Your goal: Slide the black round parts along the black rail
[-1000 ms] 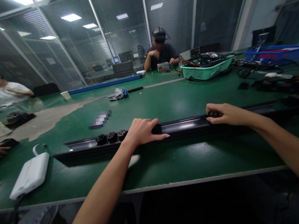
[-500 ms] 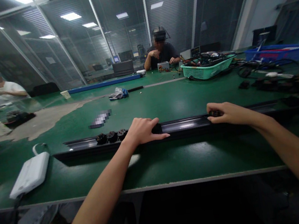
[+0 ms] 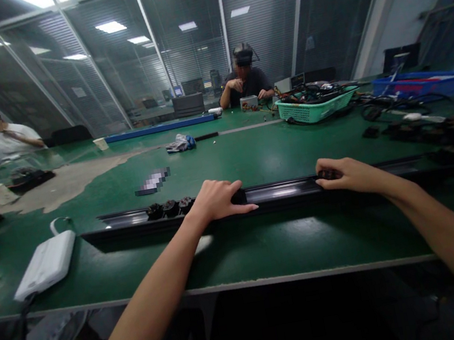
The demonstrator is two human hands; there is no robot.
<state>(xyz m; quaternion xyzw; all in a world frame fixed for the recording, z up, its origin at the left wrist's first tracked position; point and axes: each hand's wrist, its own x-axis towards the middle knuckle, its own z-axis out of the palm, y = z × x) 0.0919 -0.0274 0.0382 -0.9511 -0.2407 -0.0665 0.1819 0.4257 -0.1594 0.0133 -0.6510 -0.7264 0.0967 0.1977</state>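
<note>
A long black metal channel lies across the green table in front of me. Several round black socket-like modules sit in a row in its left part. My left hand grips across the channel, fingers on the far side and thumb along the near edge. Between that thumb and forefinger a dark block shows in the channel. Farther right, my right hand pinches another black module at the channel. The far fingers of both hands are partly hidden.
A white power bank with a cable lies at left. Beyond the channel are a phone, a crumpled cloth and a green basket of cables. More black parts spread at right. Two people sit across the table.
My right hand and its module have shifted very slightly right. My left hand stays in place. At far left, a co-worker's arm has moved outward.
</note>
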